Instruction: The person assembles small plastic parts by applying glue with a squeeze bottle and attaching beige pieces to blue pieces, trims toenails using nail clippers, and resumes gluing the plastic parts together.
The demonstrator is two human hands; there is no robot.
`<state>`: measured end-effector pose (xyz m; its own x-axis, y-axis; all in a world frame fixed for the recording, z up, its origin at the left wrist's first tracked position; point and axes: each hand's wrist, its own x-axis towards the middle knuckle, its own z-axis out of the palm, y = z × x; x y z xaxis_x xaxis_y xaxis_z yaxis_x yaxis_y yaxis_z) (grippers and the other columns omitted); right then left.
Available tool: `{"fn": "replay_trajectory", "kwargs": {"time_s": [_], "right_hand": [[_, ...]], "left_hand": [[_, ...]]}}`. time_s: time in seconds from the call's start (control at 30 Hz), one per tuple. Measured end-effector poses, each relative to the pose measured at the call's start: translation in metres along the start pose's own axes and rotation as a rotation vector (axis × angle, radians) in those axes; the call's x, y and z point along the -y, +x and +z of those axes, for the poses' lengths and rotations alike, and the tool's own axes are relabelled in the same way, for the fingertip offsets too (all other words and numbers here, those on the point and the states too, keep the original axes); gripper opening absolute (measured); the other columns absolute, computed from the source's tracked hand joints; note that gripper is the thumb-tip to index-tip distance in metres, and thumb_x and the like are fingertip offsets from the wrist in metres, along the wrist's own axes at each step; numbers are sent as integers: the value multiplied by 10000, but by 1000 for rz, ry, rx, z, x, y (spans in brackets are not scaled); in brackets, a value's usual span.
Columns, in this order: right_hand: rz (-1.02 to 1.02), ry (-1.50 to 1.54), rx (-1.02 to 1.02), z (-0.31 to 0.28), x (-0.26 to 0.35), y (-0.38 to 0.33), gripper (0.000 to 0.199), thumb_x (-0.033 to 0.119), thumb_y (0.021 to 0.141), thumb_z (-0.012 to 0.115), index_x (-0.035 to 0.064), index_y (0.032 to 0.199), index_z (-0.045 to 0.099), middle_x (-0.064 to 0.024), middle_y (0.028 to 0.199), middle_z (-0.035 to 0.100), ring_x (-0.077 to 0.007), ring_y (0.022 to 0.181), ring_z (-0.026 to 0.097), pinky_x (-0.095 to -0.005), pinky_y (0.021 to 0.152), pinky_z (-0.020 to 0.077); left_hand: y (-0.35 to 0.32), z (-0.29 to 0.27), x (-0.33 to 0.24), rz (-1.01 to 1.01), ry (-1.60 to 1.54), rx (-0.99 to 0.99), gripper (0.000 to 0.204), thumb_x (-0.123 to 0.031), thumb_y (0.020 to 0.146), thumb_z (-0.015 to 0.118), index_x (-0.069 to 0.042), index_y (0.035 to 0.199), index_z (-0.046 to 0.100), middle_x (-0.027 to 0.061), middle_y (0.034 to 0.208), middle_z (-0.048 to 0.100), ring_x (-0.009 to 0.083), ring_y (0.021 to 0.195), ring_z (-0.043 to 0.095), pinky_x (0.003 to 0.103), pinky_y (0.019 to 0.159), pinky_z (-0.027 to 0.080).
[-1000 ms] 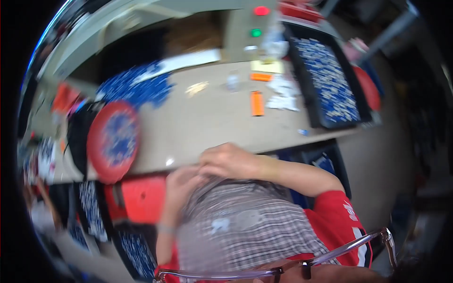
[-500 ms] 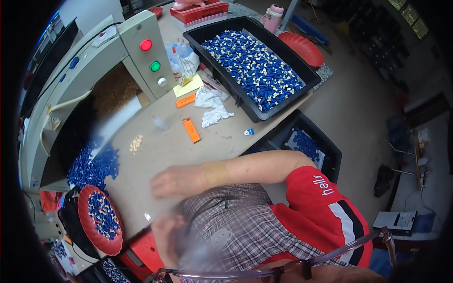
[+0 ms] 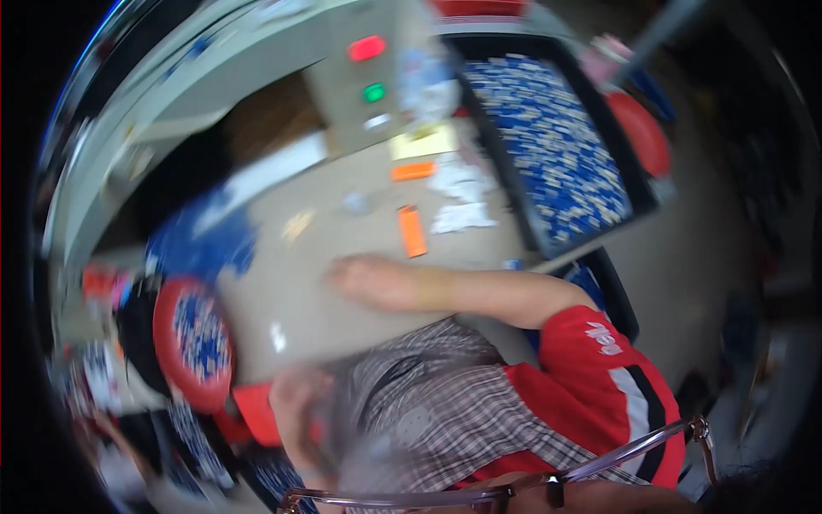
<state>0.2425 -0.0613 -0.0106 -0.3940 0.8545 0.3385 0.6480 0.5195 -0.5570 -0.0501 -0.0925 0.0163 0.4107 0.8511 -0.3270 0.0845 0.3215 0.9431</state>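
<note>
My right hand rests over the beige work table, back upward. Its fingers are smeared by motion, and I cannot see anything in them. A tan band circles that wrist. My left hand is close to my checked apron, at the near table edge. It is badly blurred, so its fingers cannot be made out. Beyond the right hand lie an orange block and a small pile of pale pieces. A heap of small blue pieces spreads on the left, at the machine's opening.
A black tray of blue and pale pieces stands at the right. Left is a red plate of similar pieces. White crumpled tissue and another orange block lie near a grey machine panel with red and green buttons.
The whole view has swung, shifting the table and trays rightward in the picture. My right hand now appears farther up and right, nearer the orange block. My left hand stays by the apron.
</note>
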Motion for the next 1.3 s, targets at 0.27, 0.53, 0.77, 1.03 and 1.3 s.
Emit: {"fn": "replay_trajectory", "kwargs": {"time_s": [0.27, 0.53, 0.77, 1.03, 1.3], "right_hand": [[-8, 106, 87, -31, 53, 1, 280, 32, 812, 562, 12, 1091, 547, -190, 1024, 586, -357, 904, 598, -401, 765, 503], [-233, 402, 287, 23, 103, -26, 190, 32, 800, 622, 9, 986, 594, -128, 879, 612, -301, 792, 623, -368, 680, 520], [-208, 508, 363, 68, 91, -41, 145, 86, 848, 583, 13, 971, 609, -125, 901, 630, -300, 810, 629, -375, 710, 523], [-98, 644, 311, 102, 61, -56, 141, 86, 861, 563, 4, 965, 610, -144, 912, 642, -309, 826, 632, -376, 738, 514], [35, 750, 365, 108, 51, -54, 154, 103, 873, 554, 8, 981, 608, -136, 916, 652, -276, 834, 638, -353, 751, 503]], "left_hand": [[-37, -28, -24, 223, -146, -118, 250, -102, 824, 657, -8, 1035, 559, 135, 905, 640, 228, 829, 640, 285, 688, 496], [-60, -62, -36, 391, -141, -241, 252, -109, 837, 648, -12, 1055, 566, 132, 913, 636, 195, 824, 635, 252, 691, 499], [-66, -47, -45, 498, -101, -348, 261, -84, 829, 646, 5, 1063, 570, 134, 940, 639, 165, 797, 630, 240, 695, 496], [-56, -17, -74, 582, 8, -383, 268, -41, 821, 633, 29, 1070, 563, 160, 942, 644, 174, 791, 637, 238, 693, 501], [-53, -2, -93, 651, 83, -358, 266, -54, 834, 628, 34, 1075, 557, 170, 952, 640, 193, 806, 638, 247, 703, 503]]}}
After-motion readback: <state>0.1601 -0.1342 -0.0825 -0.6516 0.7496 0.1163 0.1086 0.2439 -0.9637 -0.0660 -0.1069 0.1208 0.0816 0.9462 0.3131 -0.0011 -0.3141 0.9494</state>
